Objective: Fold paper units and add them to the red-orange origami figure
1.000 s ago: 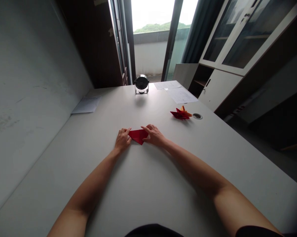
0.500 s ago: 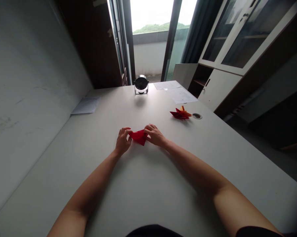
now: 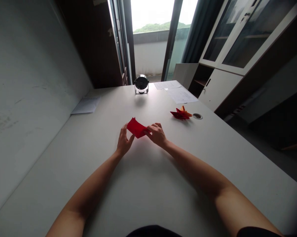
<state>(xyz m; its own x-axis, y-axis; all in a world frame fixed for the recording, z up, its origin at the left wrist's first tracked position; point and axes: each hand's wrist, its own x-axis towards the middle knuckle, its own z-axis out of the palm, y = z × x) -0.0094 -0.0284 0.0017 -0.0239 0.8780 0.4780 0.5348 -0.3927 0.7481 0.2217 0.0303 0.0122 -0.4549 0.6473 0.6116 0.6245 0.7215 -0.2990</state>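
A folded piece of red paper [image 3: 138,128] is held slightly tilted over the white table, its upper left corner pointing up. My right hand [image 3: 157,134] pinches its right end between thumb and fingers. At the paper's left side, my left hand [image 3: 124,141] has its thumb spread away from its fingers. Those fingertips are at the left edge, and the thumb tip is near the lower edge; a firm grip there is not visible. To the right and farther back lie folded red and orange paper pieces [image 3: 181,114], pointed in shape.
A round black device on a metal stand [image 3: 141,84] is at the table's far end. Paper sheets [image 3: 181,94] lie at the back right, and more papers [image 3: 85,105] lie by the left wall. Beside the folded pieces is a round cable hole [image 3: 197,116].
The red paper has risen and turned, showing a wider face. My left hand's thumb and fingers have spread from their pinch, while my right hand has shifted slightly right, still gripping.
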